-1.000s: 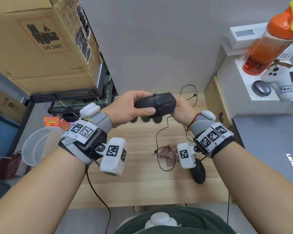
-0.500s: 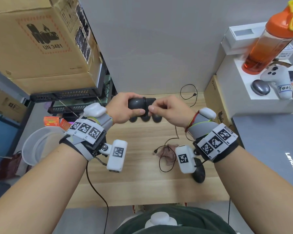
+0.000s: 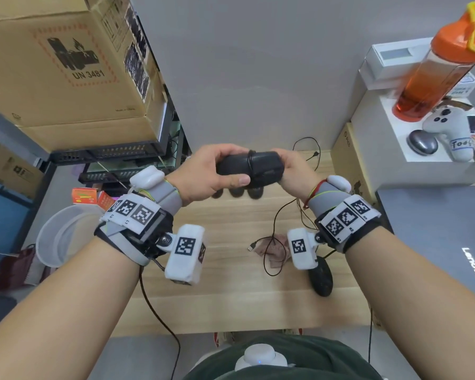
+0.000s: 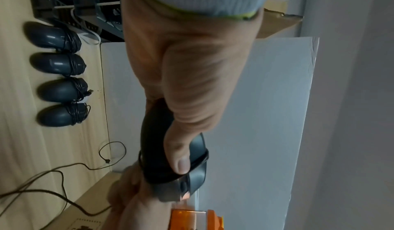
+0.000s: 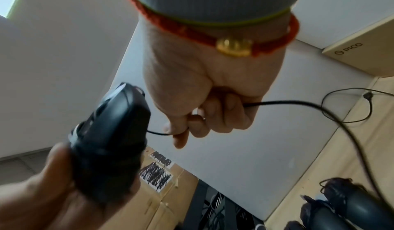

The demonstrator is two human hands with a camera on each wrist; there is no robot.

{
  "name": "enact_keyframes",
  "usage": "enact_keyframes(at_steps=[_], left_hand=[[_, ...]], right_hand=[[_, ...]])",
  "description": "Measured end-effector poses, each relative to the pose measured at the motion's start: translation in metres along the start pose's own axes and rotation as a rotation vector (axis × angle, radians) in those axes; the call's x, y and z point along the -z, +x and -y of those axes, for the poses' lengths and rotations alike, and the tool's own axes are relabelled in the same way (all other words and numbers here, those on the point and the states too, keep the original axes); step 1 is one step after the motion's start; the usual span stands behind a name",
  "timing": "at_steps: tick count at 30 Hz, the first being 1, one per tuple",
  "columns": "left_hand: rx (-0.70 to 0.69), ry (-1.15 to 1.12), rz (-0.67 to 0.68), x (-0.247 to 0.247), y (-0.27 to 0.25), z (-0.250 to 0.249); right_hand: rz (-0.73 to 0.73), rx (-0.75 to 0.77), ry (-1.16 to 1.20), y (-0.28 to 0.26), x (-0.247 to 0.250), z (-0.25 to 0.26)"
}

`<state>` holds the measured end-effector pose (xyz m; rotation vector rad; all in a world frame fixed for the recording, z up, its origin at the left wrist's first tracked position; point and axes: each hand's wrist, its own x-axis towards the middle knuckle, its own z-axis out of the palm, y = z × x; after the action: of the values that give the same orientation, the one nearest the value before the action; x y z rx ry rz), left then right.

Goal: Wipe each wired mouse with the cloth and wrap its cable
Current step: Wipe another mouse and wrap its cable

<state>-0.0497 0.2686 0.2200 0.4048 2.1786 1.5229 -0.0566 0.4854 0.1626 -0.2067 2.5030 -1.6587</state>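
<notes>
My left hand point(image 3: 232, 167) grips a black wired mouse point(image 3: 247, 167) in the air above the wooden table point(image 3: 231, 305), thumb across its side point(image 4: 181, 149). A turn of cable circles the mouse's middle. My right hand point(image 3: 283, 167) is at the mouse's right end and pinches the cable point(image 5: 298, 102), which hangs down to the table point(image 3: 277, 223). A crumpled brownish cloth point(image 3: 274, 250) lies under the cable's loose end. Another black mouse point(image 3: 320, 278) lies unwrapped by my right forearm. Several wrapped mice point(image 4: 57, 63) stand in a row at the back.
A large cardboard box point(image 3: 66, 64) sits on a rack at left, with a white basin point(image 3: 63, 237) below it. At right are a closed laptop point(image 3: 450, 242), a white box carrying an orange bottle point(image 3: 436, 69) and a controller point(image 3: 447, 127). A thin spare cable point(image 3: 305, 149) lies by the wall.
Half a second ago the mouse pointed end-on with my right fingers above it. Now it lies sideways again, my right hand is at its right end, and a cable turn shows round it.
</notes>
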Motion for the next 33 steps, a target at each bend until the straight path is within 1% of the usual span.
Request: enact_keyframes(at_steps=[2, 5, 8, 10, 12, 15, 19, 22, 24, 26, 29, 31, 33], left_hand=[[-0.019, -0.028, -0.099, 0.002, 0.002, -0.002], [-0.037, 0.028, -0.269, 0.007, 0.008, 0.001], [0.007, 0.135, -0.349, 0.011, 0.011, 0.009], [0.043, 0.237, -0.356, 0.012, 0.013, 0.016], [0.068, 0.352, -0.337, 0.012, 0.014, 0.02], [0.072, 0.514, -0.25, 0.01, 0.011, 0.016], [0.07, 0.414, -0.081, 0.003, 0.006, 0.007], [0.039, 0.348, -0.017, 0.0, 0.003, -0.002], [0.022, 0.255, -0.005, -0.003, 0.001, -0.008], [-0.006, 0.176, -0.018, -0.005, -0.002, -0.014], [-0.084, 0.174, -0.116, -0.007, -0.002, -0.019], [-0.114, 0.177, -0.209, -0.006, -0.001, -0.02], [-0.104, 0.176, -0.313, -0.004, 0.001, -0.016]], right_hand=[[0.039, -0.012, -0.055, -0.004, -0.009, -0.004], [0.097, 0.002, -0.066, -0.014, -0.022, 0.0], [0.148, 0.032, -0.091, -0.02, -0.026, 0.013], [0.181, 0.05, -0.149, -0.021, -0.024, 0.024], [0.181, 0.072, -0.192, -0.021, -0.019, 0.033], [0.133, 0.116, -0.181, -0.018, -0.007, 0.044], [0.032, 0.125, -0.142, -0.007, 0.008, 0.049], [-0.052, 0.114, -0.113, 0.001, 0.015, 0.043], [-0.053, 0.079, -0.031, 0.002, 0.017, 0.036], [-0.027, 0.025, 0.045, -0.001, 0.017, 0.03], [0.011, -0.073, 0.021, -0.011, 0.008, 0.022], [0.03, -0.066, 0.027, -0.016, -0.003, 0.014], [0.071, -0.028, 0.011, -0.021, -0.013, 0.014]])
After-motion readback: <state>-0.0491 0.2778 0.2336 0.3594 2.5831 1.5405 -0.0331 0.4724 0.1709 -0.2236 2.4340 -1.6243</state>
